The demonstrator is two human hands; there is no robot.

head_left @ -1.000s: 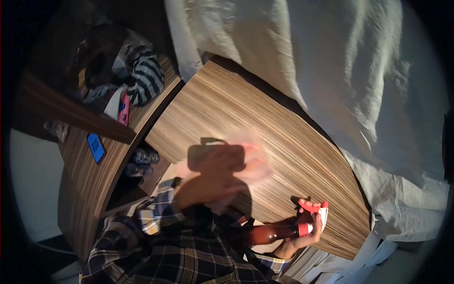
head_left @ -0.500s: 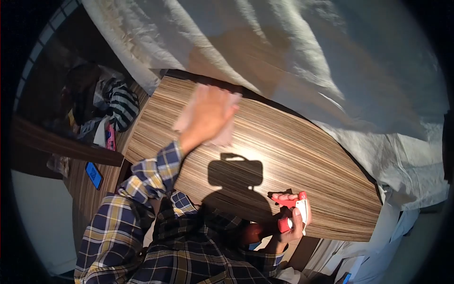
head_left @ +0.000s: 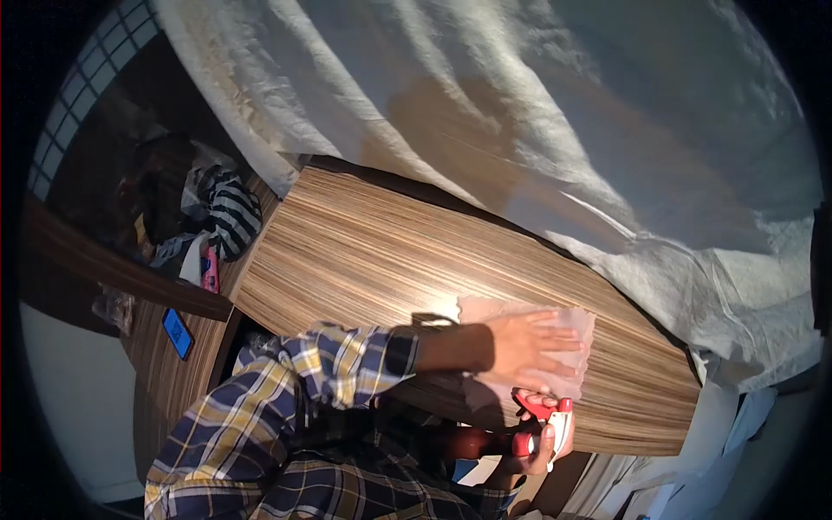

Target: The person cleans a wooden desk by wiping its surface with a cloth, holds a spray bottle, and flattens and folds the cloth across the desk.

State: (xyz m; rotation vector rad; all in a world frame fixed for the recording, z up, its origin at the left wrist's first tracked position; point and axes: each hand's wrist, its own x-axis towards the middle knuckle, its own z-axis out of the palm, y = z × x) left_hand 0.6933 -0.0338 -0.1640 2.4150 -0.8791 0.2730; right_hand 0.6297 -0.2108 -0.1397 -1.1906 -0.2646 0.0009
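My left hand lies flat with fingers spread on a thin pinkish cloth, pressing it against the wood-grain tabletop. The cloth is spread out under the palm, its wavy edges showing around the hand. Close by at the near edge, my right hand is wrapped around a spray bottle with a white and red trigger head. The reddish body of the bottle is in shadow, partly hidden by the hand.
A pale draped curtain hangs along the far edge. At the left, a lower wooden surface holds a phone with a lit screen, a pink item and a black-and-grey striped cloth. Papers lie at lower right.
My left hand has slid the cloth from the far left part of the tabletop to the near right, beside the spray bottle. The right hand keeps its hold on the bottle.
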